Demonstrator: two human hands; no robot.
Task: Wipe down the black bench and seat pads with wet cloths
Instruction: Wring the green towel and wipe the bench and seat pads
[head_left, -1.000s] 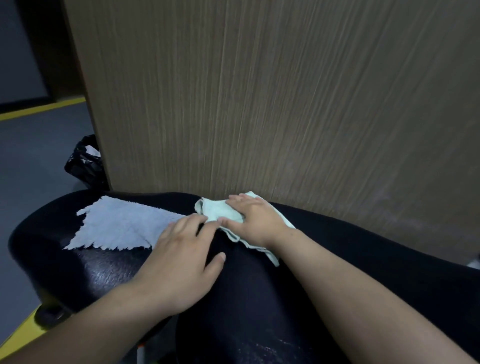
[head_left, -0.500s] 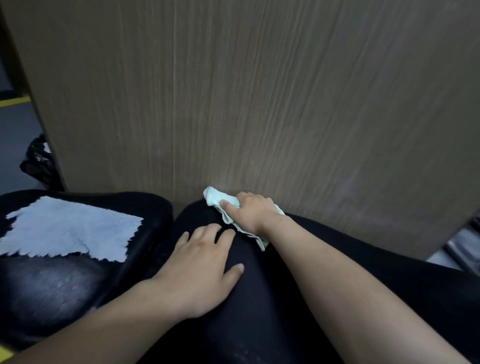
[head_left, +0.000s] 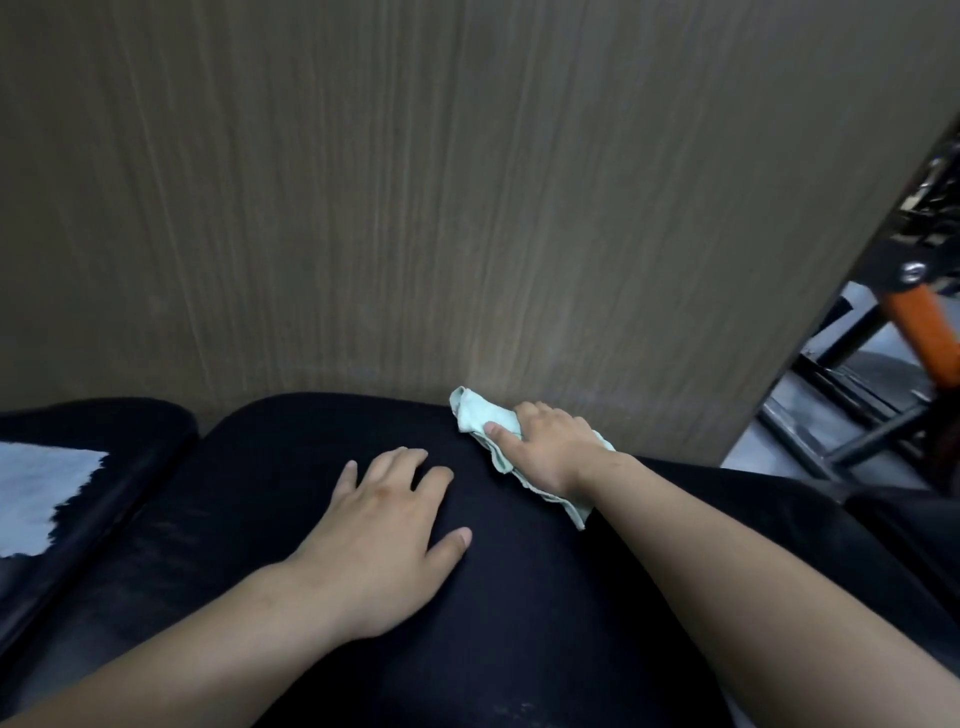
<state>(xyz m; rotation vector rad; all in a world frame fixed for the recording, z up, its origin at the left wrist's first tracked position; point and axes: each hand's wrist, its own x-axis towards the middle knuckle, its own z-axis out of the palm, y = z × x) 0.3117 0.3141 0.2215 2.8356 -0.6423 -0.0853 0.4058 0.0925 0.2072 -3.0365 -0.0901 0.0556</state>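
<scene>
Leftmost, I note a pale blue-white cloth (head_left: 41, 493) lying flat on the smaller black seat pad (head_left: 130, 431), its ragged edge facing right; nothing touches it. A narrow seam separates that pad from the long black bench pad (head_left: 519, 623) filling the lower middle of the head view. The left hand (head_left: 387, 540) lies palm down on the bench pad, fingers spread and flat, gripping nothing. Just right of it, apart from it, the right hand (head_left: 550, 449) presses a bunched mint-green cloth (head_left: 475, 413) onto the far edge of the bench pad, fingers curled over the cloth, thumb along its near side. The cloth sits right against the base of the wood-grain panel (head_left: 415, 208) behind the bench. Far right, blurred, I see a black metal frame (head_left: 857, 436) with an orange part (head_left: 930, 332).
</scene>
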